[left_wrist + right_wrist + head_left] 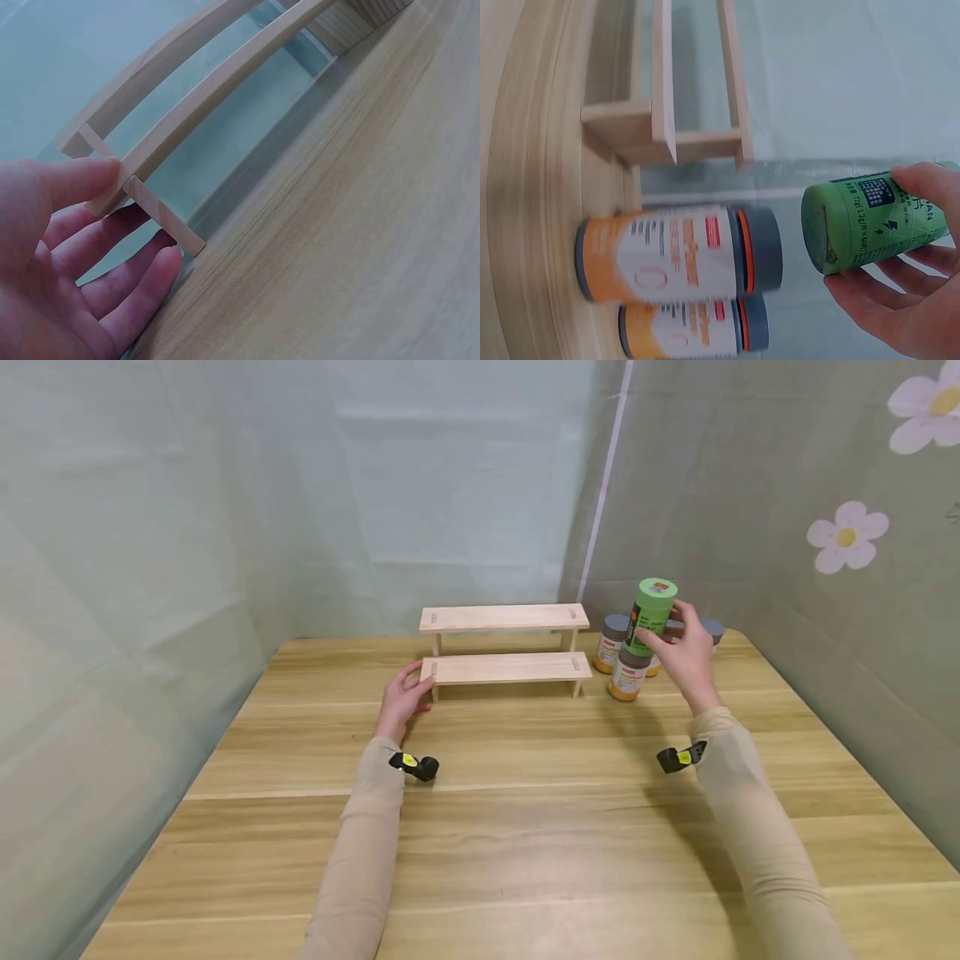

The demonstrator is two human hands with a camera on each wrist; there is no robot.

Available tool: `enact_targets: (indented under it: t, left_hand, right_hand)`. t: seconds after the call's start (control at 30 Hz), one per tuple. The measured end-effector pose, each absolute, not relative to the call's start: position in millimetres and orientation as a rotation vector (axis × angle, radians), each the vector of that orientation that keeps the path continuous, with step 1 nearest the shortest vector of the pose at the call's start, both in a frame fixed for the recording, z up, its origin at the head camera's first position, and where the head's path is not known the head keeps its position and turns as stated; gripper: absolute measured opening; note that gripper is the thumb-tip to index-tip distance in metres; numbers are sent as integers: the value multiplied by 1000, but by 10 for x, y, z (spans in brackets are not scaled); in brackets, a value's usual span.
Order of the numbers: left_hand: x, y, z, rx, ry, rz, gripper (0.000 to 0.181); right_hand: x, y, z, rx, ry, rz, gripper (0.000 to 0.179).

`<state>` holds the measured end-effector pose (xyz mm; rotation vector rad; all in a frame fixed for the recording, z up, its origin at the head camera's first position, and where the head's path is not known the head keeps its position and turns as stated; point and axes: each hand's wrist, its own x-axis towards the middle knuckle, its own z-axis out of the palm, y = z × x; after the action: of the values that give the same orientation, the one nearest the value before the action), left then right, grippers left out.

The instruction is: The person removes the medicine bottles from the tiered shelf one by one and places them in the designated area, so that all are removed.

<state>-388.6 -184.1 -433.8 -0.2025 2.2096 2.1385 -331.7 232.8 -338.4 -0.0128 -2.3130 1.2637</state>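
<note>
My right hand [690,662] grips a green bottle [654,606] with a green lid, thumb on one side and fingers on the other. In the right wrist view the bottle's base [821,229] hangs beside the dark lid of an orange-and-white jar [667,253], with a gap between them. At the left end of a two-step wooden shelf [506,668], my left hand [402,699] holds the lower board. The left wrist view has the thumb [86,180] on the board's end and the other fingers spread below, beside the leg [169,217].
Several orange-and-white jars with dark lids, among them a front jar [627,680] and a back jar [611,652], stand right of the shelf. The wooden table [510,827] reaches back to a pale curtain [465,485]. A flowered grey curtain [847,635] borders the right side.
</note>
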Motion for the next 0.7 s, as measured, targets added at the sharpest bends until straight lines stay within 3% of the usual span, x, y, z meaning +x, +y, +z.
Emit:
enact_targets:
  t: [0.7]
  left_hand:
    - [-3881,-1838,-4333,-184,2237,2118,55]
  right_hand:
    - [-3231,2795,-3517,-298,-2301,1295,66]
